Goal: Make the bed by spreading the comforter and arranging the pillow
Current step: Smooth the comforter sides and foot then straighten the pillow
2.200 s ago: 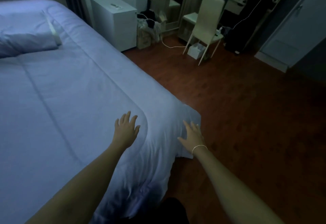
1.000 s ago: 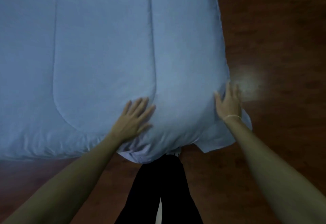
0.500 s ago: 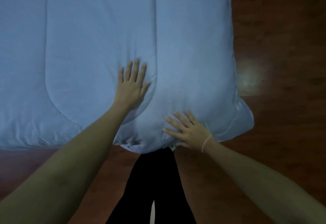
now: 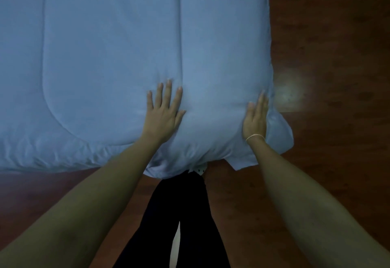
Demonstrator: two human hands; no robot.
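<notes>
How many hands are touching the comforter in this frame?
2. The left hand lies flat on the comforter near its foot edge; the right hand presses its right-side corner.

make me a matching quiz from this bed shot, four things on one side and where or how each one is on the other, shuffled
Things:
1. left hand
2. right hand
3. comforter
4. thin wristband

Places or states:
A. spread over the bed, pale blue, with stitched seams
B. flat on the comforter beside a seam, fingers spread
C. around the right wrist
D. against the comforter's right edge near the corner, fingers together

Pairs: 1-B, 2-D, 3-A, 4-C
</notes>
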